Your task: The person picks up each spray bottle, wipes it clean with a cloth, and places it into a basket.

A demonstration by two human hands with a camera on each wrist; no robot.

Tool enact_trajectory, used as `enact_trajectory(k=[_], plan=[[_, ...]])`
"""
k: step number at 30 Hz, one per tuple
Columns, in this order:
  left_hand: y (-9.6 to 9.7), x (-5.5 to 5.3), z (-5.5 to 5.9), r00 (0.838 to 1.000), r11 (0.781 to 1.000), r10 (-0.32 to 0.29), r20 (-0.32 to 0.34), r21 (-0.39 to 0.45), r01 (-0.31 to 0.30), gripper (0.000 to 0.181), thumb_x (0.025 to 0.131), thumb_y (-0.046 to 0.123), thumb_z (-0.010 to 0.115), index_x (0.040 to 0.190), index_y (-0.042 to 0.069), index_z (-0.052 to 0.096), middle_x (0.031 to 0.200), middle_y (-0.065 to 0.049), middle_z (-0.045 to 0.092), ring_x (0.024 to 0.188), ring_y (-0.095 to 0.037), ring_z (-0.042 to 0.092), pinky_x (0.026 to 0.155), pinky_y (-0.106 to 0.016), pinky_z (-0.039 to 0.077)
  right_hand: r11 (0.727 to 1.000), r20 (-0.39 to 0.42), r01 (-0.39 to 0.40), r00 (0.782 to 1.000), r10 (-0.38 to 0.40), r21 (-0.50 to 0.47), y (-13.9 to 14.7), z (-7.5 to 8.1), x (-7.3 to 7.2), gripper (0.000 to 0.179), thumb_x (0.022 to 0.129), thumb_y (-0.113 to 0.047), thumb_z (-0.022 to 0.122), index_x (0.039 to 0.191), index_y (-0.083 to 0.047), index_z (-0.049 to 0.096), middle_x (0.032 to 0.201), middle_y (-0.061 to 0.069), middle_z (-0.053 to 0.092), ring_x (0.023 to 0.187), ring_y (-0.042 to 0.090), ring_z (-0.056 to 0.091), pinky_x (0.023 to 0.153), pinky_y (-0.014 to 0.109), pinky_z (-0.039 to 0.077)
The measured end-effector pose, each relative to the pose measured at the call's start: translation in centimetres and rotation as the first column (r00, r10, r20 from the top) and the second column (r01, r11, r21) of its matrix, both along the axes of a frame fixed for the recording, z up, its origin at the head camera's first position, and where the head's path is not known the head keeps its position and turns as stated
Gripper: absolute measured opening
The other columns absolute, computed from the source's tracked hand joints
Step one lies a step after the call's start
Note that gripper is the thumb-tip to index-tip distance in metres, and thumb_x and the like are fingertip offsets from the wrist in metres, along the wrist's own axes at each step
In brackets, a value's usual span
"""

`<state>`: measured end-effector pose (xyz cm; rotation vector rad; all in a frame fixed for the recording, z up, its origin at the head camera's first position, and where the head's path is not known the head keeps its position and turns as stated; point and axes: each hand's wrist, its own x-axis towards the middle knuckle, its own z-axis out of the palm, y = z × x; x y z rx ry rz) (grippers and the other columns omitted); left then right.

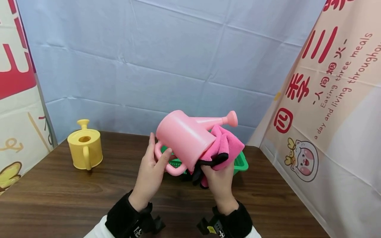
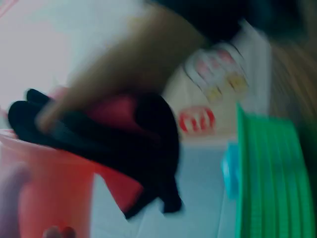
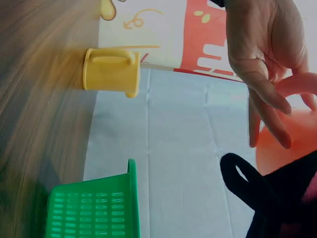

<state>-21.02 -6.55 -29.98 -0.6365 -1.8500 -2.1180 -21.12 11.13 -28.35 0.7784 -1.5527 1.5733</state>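
Observation:
A pink watering can is held up tilted over the table, its spout pointing right. My left hand grips it at the handle side, with fingers at the handle and body in the right wrist view. My right hand holds a bunched pink cloth with black trim against the can's lower end. In the left wrist view, the black part of the cloth lies across the can's edge, blurred. The right fingers are largely hidden by the cloth in the head view.
A green slotted basket stands on the wooden table behind the hands, partly hidden. Something blue shows at its edge. To the left stands a yellow watering can. A pale blue cloth backdrop closes off the rear.

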Motion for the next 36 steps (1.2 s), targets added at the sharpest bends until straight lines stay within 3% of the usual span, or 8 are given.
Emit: enact_trajectory(k=[8,11,14,17,23,27,30,36], plan=[[0.4,-0.7,-0.4,0.913,0.888,0.275,-0.301,-0.285,-0.361,0.075,0.092,0.026,0.060,0.150,0.015,0.013,0.142,-0.009,0.033,0.068,-0.009,0.046,0.061,-0.022,0.041,0.998,0.087,0.057,0.995,-0.058,0.016,0.5,-1.0,-0.8,0.038,0.069,0.021,0.059,0.101,0.007,0.045,0.085,0.010,0.056,0.074,0.019,0.055,0.065,0.027,0.045],[0.9,-0.8,-0.1,0.920,0.850,0.235,-0.315,-0.392,-0.351,0.089,0.087,0.038,0.064,0.150,0.021,0.003,0.151,-0.009,0.017,0.059,-0.002,0.050,0.066,-0.025,0.047,0.994,0.159,0.098,0.982,-0.104,0.044,1.0,-1.4,-1.3,0.039,0.073,0.015,0.062,0.104,0.000,0.046,0.084,0.008,0.055,0.073,0.019,0.056,0.064,0.028,0.046],[1.5,-1.0,0.2,0.933,0.813,0.236,-0.272,-0.471,-0.343,0.102,0.080,0.052,0.067,0.150,0.021,0.000,0.155,-0.007,-0.004,0.102,-0.012,0.057,0.088,-0.039,0.047,0.988,0.220,0.131,0.965,-0.145,0.078,1.5,-1.5,-1.7,0.037,0.078,0.005,0.065,0.107,-0.004,0.045,0.084,0.006,0.055,0.073,0.019,0.057,0.063,0.029,0.047],[2.2,-1.7,0.8,0.940,0.783,0.265,-0.213,-0.522,-0.339,0.105,0.078,0.061,0.062,0.150,0.014,0.002,0.155,-0.008,-0.005,0.135,-0.033,0.023,0.100,-0.054,0.033,0.986,0.278,0.152,0.946,-0.166,0.073,2.0,-1.3,-2.1,0.035,0.079,-0.002,0.067,0.107,-0.005,0.046,0.086,0.006,0.054,0.076,0.019,0.057,0.065,0.029,0.047],[4.2,-5.8,1.8,0.991,0.872,0.130,0.027,-0.480,-0.102,0.085,0.088,0.062,0.046,0.148,0.007,0.019,0.153,-0.011,0.017,0.135,-0.025,0.027,0.101,-0.047,0.036,0.993,0.302,0.110,0.949,-0.090,-0.048,4.4,-1.1,-4.1,0.045,0.081,0.003,0.064,0.121,-0.006,0.047,0.110,0.003,0.055,0.097,0.016,0.054,0.080,0.026,0.047],[5.7,-9.8,1.2,0.950,0.951,-0.020,0.313,-0.288,0.115,0.070,0.091,0.062,0.040,0.141,0.013,0.040,0.142,-0.008,0.042,0.070,-0.016,0.052,0.072,-0.034,0.044,0.973,0.340,0.140,0.938,-0.072,-0.181,6.7,-0.8,-5.2,0.040,0.082,0.002,0.064,0.118,-0.010,0.051,0.108,0.003,0.056,0.095,0.014,0.056,0.081,0.025,0.047],[6.2,-12.4,0.2,0.891,0.954,-0.048,0.452,-0.244,0.175,0.071,0.090,0.065,0.034,0.140,0.015,0.043,0.139,-0.006,0.046,0.046,-0.015,0.023,0.054,-0.028,0.034,0.925,0.342,0.216,0.934,-0.102,-0.314,8.2,-0.5,-5.1,0.024,0.083,0.000,0.065,0.101,-0.010,0.053,0.088,0.003,0.054,0.079,0.014,0.054,0.073,0.025,0.047],[6.6,-15.7,-0.8,0.868,0.894,0.051,0.493,-0.410,0.181,0.069,0.094,0.061,0.027,0.141,0.012,0.041,0.130,-0.011,0.051,0.047,-0.013,0.030,0.049,-0.027,0.033,0.881,0.173,0.162,0.980,-0.093,-0.444,10.0,0.9,-4.2,0.012,0.086,0.002,0.061,0.093,-0.004,0.054,0.080,0.005,0.052,0.074,0.016,0.052,0.069,0.027,0.046]])
